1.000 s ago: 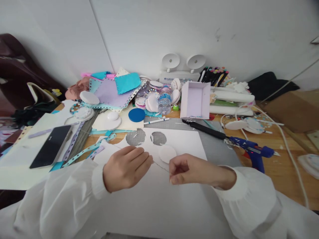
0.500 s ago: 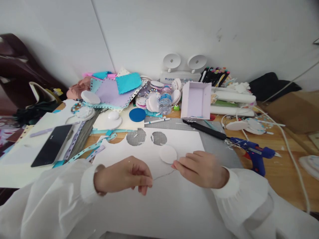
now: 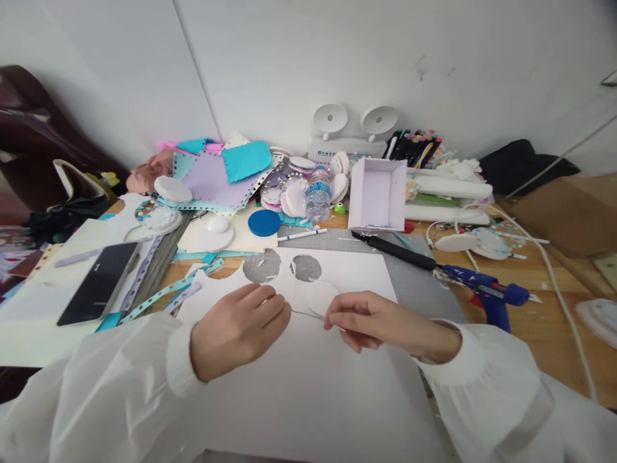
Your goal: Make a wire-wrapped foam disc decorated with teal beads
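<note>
My left hand [image 3: 243, 328] is closed, its fingers curled, and one end of a thin greyish strand [image 3: 307, 314] leaves its fingertips. My right hand [image 3: 359, 320] pinches the other end between thumb and fingers, so the strand spans the short gap between both hands. Whether it is thread or a trimmed sliver, I cannot tell. Just behind the strand is a small white disc [image 3: 321, 294], partly covered by my right fingers; it appears to lie on the large white sheet [image 3: 308, 399]. Round holes [image 3: 308, 268] are cut along the sheet's far edge.
A blue glue gun [image 3: 477, 286] lies at the right beside a black-handled tool [image 3: 400, 251]. A phone [image 3: 99, 283] rests at the left. Behind are a blue disc [image 3: 263, 222], a water bottle [image 3: 318, 196], a pale open box [image 3: 377, 193] and felt pieces [image 3: 247, 161].
My left hand has risen and turned so its back faces up. My right hand has rolled slightly, its fingers now covering part of the disc. The strand between them is higher and more level.
</note>
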Available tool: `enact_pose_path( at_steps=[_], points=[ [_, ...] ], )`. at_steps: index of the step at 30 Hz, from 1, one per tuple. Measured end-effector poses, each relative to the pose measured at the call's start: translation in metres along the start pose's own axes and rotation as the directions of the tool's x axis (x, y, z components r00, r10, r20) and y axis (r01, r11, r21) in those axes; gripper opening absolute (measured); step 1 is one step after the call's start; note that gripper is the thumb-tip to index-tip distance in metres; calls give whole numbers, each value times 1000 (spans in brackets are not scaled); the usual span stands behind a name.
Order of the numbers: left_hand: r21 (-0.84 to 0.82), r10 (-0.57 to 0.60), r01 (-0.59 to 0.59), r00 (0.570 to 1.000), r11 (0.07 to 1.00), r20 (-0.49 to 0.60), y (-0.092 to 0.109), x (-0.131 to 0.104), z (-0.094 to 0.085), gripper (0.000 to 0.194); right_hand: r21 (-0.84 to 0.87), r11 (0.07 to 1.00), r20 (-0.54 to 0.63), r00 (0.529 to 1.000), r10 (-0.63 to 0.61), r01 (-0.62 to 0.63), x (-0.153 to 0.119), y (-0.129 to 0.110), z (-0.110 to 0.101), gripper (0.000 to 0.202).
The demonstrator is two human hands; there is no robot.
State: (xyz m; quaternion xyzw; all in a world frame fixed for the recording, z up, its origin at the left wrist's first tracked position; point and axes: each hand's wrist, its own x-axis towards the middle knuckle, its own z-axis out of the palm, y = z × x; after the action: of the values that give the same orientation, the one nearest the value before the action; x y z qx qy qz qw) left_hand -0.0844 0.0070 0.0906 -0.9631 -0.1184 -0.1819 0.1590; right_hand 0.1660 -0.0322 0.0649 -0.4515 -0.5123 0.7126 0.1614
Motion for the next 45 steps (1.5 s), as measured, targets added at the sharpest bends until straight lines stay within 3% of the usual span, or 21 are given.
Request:
enact_pose_path(
  at_steps=[13, 16, 18, 19, 20, 22, 23, 24, 25, 26, 28, 30, 31, 32, 34, 35, 36, 37, 40, 42, 45],
  points=[
    [18, 15, -13, 992, 1000, -123, -4, -2, -2, 18, 85, 996, 7, 1000, -12, 12, -4, -1, 3, 31],
    [-81, -31, 23, 996, 996, -89, -1, -3, -2, 18, -36, 999, -36, 998, -42, 41, -3, 7, 4, 28],
    [-274, -142, 149, 989, 950, 45, 2, -4, -5, 22, -250, 961, -117, 982, -151, 118, -2, 13, 5, 25],
    [-402, -222, 275, 960, 874, 173, 3, -3, -7, 23, -416, 891, -146, 953, -264, 183, -3, 15, 5, 22],
    [-516, -290, 435, 895, 738, 340, 3, -2, -9, 21, -602, 754, -142, 895, -423, 261, -5, 16, 5, 19],
    [-612, -275, 733, 679, 297, 681, 4, 1, -12, 17, -898, 282, 17, 667, -744, 337, -10, 13, 3, 13],
    [-574, -175, 818, 572, 40, 802, 4, 3, -13, 17, -950, 23, 155, 537, -829, 310, -14, 10, 2, 12],
    [-492, -42, 849, 494, -191, 868, 3, 5, -12, 19, -950, -186, 282, 432, -856, 252, -17, 6, 0, 11],
    [-394, 87, 840, 454, -372, 887, 3, 6, -11, 23, -927, -326, 374, 370, -851, 188, -21, 2, -1, 11],
    [-305, 188, 813, 444, -497, 876, 3, 7, -10, 27, -901, -411, 433, 340, -835, 137, -24, -1, -3, 10],
    [-226, 270, 777, 451, -587, 850, 3, 9, -8, 30, -880, -467, 468, 334, -818, 90, -27, -3, -7, 10],
    [-326, 190, 805, 467, -496, 864, 2, 8, -7, 27, -920, -374, 389, 384, -837, 115, -27, 0, -9, 9],
    [-427, 85, 828, 485, -363, 870, 1, 8, -8, 24, -952, -257, 305, 440, -844, 166, -26, 2, -10, 7],
    [-527, -60, 834, 524, -165, 849, 1, 6, -8, 20, -970, -83, 193, 523, -831, 227, -25, 4, -10, 7],
    [-593, -325, 723, 690, 355, 646, 0, 3, -9, 18, -879, 383, -65, 724, -687, 284, -22, 4, -10, 17],
    [-534, -367, 604, 792, 592, 488, -1, 1, -8, 21, -752, 605, -170, 810, -562, 261, -21, 2, -9, 25],
    [-441, -342, 469, 876, 765, 339, -1, 0, -8, 23, -592, 777, -236, 875, -423, 216, -19, -1, -9, 32],
    [-347, -278, 343, 934, 873, 224, -1, -1, -8, 25, -427, 890, -259, 922, -289, 159, -17, -4, -9, 37],
    [-142, -123, 134, 989, 981, 80, -1, -1, -8, 26, -79, 997, -128, 991, -36, 26, -11, -13, -9, 43],
    [-57, -91, 94, 994, 994, 53, -1, 0, -9, 25, -6, 999, -18, 999, 44, -44, -9, -15, -9, 38],
    [21, -65, 64, 998, 998, 24, -2, 1, -10, 23, 10, 994, 19, 994, 109, -109, -7, -15, -7, 32]
  ],
)
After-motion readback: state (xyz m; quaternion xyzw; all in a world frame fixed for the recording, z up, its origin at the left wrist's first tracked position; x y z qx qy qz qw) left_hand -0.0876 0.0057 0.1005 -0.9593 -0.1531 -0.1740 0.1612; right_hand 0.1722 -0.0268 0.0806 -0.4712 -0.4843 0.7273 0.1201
